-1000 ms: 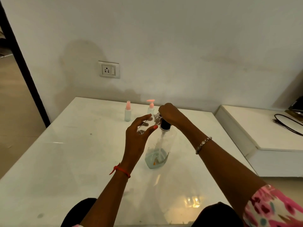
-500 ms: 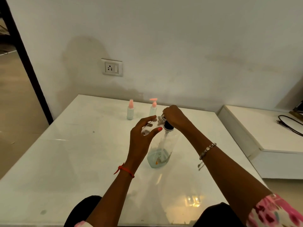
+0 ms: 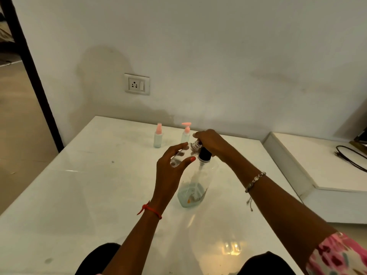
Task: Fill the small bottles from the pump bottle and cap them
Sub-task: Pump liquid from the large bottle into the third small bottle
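Centred on a white table (image 3: 79, 195), the left hand (image 3: 170, 175) pinches a small clear plastic bottle (image 3: 181, 155), open neck tilted toward 2 o'clock, against the head of a large clear black-collared pump bottle (image 3: 195, 187) that the right hand (image 3: 210, 141) seemingly grips; likely mid-filling, next needing a steady downward press.

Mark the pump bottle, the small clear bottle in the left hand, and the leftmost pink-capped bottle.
pump bottle (image 3: 198, 183): head view, clear body below the black collar.
small clear bottle (image 3: 180, 156): head view, middle of its tilted body.
leftmost pink-capped bottle (image 3: 158, 141): head view, pale body under the cap.
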